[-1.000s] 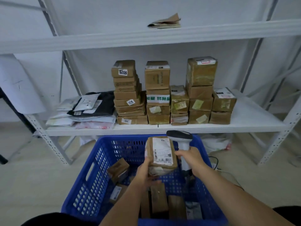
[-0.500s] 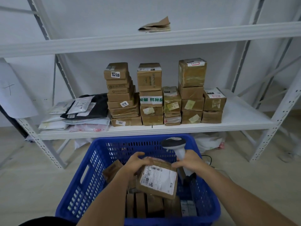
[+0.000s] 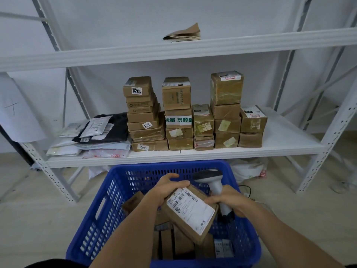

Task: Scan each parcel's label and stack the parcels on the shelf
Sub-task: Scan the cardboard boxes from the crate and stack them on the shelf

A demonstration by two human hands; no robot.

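We see a white metal shelf rack [image 3: 193, 153] filling the background, its middle shelf carrying five stacks of cardboard boxes [image 3: 179, 113] side by side in the centre. Left of them lies a heap of flat mailer bags [image 3: 92, 136], touching the first stack. To the right of the boxes the shelf board is bare up to the perforated upright, and the low fifth stack leaves room above it. The upper shelf holds one folded brown paper bag [image 3: 183, 33].

In front of the rack stands a blue slotted plastic basket [image 3: 108, 209], its far rim just beneath the shelf edge. Several more parcels stand on edge inside; we cannot count them.

Over the basket our left hand [image 3: 166, 188] grips a brown parcel [image 3: 191, 213] at its upper left corner, label face up and tilted. Our right hand [image 3: 228, 200] wraps the handle of a barcode scanner [image 3: 210, 176], fingertips resting on the parcel's right edge. The scanner head rises just behind the parcel.
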